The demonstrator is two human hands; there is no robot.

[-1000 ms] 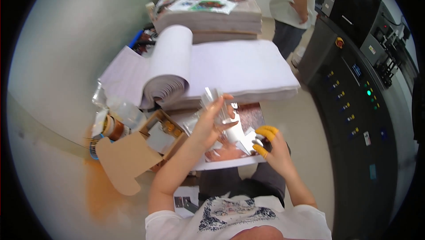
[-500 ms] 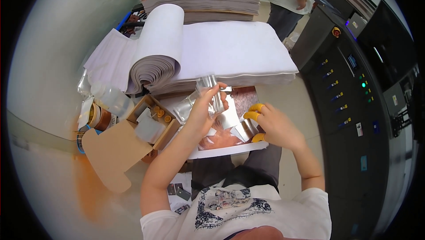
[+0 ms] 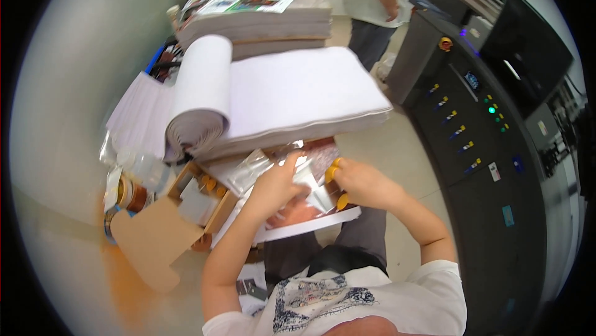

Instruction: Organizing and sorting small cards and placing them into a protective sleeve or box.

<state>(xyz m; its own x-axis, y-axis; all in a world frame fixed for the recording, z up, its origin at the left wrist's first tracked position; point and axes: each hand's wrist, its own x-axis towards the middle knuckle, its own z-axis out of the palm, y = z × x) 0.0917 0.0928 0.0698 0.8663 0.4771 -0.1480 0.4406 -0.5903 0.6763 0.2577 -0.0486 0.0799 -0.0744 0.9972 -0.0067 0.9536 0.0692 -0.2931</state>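
The left hand [image 3: 276, 184] was part-open above the print [image 3: 288, 214]; I cannot tell whether it held anything. The right hand [image 3: 363, 184], in yellow finger caps [image 3: 343, 201], was half-curled, its grip unclear. Between them lay the silvery piece [image 3: 320, 199]. From the left hand, the clear bag [image 3: 247, 171] lay at ten o'clock, the box [image 3: 221, 215] at nine.

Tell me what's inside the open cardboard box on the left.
Inside the box are small orange-yellow things and a pale packet. Whatever lies beneath them is covered, so I can't tell.
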